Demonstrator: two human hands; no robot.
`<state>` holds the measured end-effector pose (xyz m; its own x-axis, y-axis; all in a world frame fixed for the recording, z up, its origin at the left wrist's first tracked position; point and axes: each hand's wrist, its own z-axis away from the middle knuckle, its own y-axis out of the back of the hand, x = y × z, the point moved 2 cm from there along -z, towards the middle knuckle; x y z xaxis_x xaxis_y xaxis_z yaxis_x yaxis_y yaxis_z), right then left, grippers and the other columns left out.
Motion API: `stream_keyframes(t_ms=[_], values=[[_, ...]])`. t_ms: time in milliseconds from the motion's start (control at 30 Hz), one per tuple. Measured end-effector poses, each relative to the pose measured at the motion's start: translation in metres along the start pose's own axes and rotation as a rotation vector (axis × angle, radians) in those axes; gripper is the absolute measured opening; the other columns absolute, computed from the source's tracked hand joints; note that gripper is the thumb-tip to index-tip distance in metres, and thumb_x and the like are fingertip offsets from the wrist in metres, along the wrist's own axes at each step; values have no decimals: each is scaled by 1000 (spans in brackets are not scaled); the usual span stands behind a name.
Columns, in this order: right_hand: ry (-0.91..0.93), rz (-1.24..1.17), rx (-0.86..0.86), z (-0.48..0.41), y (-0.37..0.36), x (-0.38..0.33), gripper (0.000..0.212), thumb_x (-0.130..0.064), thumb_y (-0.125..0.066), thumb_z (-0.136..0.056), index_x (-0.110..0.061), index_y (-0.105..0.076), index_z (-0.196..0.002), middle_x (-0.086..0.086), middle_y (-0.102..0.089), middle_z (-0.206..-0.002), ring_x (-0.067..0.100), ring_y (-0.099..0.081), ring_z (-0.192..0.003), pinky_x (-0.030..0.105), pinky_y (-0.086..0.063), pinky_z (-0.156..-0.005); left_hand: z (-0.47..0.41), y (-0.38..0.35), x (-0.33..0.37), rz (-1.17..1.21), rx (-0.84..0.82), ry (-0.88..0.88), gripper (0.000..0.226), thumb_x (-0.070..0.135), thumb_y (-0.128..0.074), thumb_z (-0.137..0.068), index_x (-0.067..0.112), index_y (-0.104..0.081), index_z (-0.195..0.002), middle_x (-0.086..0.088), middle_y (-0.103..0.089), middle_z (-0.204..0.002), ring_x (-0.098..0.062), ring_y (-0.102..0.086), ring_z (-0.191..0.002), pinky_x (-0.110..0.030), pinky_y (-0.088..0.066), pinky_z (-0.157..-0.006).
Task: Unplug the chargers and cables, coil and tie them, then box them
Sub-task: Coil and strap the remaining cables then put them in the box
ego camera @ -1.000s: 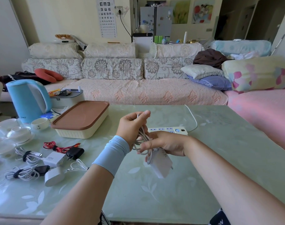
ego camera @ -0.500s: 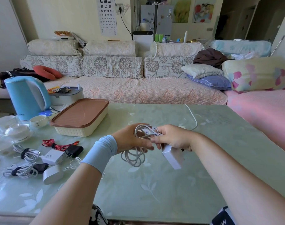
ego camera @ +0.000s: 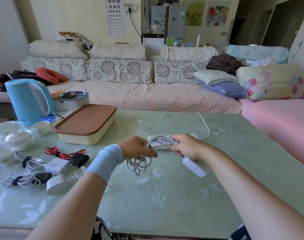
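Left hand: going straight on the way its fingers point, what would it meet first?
Probably the right hand, which grips the same white cable; depth between the hands is unclear.

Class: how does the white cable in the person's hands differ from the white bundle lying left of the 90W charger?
The held cable hangs in loose loops with no tie showing; the bundle is wound tight with a black strap round it. The held cable is gripped by the left hand and right hand above the table; the bundle lies on it. Both are white and coiled.
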<state>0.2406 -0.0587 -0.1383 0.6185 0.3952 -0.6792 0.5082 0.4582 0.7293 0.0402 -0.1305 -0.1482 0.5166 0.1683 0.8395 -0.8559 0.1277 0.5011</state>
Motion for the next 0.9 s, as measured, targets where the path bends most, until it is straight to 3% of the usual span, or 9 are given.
stream_keyframes(t_ms=[233,333,400,467,567,633,667,767,900], values=[[-195,215,-228,11,-20,9,17,-26,-60,-89,-17,-61,-75,-1,-68,-71,18,-56,-64,27,-41,-62,2,-21,-4,-202,-139,119,26,34,-53,-91,22,-66,-73,-3,-72,-70,-31,-72,-82,-28,-48,-76],[-182,341,-195,17,-21,11,33,-38,-65,-87,-15,-65,-111,3,-64,-103,19,-60,-88,29,-46,-73,2,-24,-2,-220,-182,142,26,31,-51,-93,21,-65,-73,1,-62,-62,-33,-72,-82,-24,-47,-67],[-111,410,-120,22,-22,7,82,-38,-68,-84,-18,-28,-152,3,-36,-150,21,-42,-134,32,-41,-103,5,-27,1,-200,-220,152,24,28,-50,-94,17,-62,-76,-2,-61,-64,-33,-72,-79,-19,-47,-60],[45,386,-83,27,-30,-5,104,-32,-69,-83,-25,4,-157,-8,-8,-163,15,-15,-149,30,-26,-114,6,-31,4,-160,-238,144,22,24,-49,-95,14,-59,-79,-5,-63,-64,-32,-71,-77,-16,-47,-54],[77,206,-86,19,-49,-7,89,-24,-68,-84,-31,-15,-155,-1,-54,-139,18,-55,-123,33,-48,-98,8,-34,11,-109,-250,83,22,30,-56,-92,14,-62,-79,-11,-73,-73,-22,-68,-69,-18,-47,-59],[35,-73,-154,14,-52,-4,31,-11,-59,-91,-22,-59,-120,3,-68,-91,16,-66,-76,30,-56,-65,9,-30,9,-142,-266,46,29,46,-63,-84,18,-67,-78,-13,-74,-81,-20,-65,-70,-24,-47,-68],[24,-167,-191,14,-50,-3,15,-9,-54,-95,-19,-64,-99,4,-64,-77,16,-62,-62,24,-52,-54,10,-27,7,-160,-269,43,37,56,-64,-78,19,-68,-78,-13,-74,-81,-22,-64,-72,-28,-45,-71],[-26,-438,-213,18,-35,3,24,-6,-47,-102,-13,-61,-84,5,-56,-62,23,-63,-56,20,-48,-47,16,-18,-3,-6,-304,150,56,70,-49,-81,17,-67,-79,-15,-69,-78,-28,-67,-69,-30,-42,-64],[-90,-791,-312,18,-21,12,25,-4,-43,-103,-7,-64,-90,5,-50,-61,22,-62,-49,38,-59,-60,18,-6,-14,257,-286,93,63,73,-50,-74,12,-67,-77,-14,-65,-67,-24,-60,-59,-28,-37,-54]])
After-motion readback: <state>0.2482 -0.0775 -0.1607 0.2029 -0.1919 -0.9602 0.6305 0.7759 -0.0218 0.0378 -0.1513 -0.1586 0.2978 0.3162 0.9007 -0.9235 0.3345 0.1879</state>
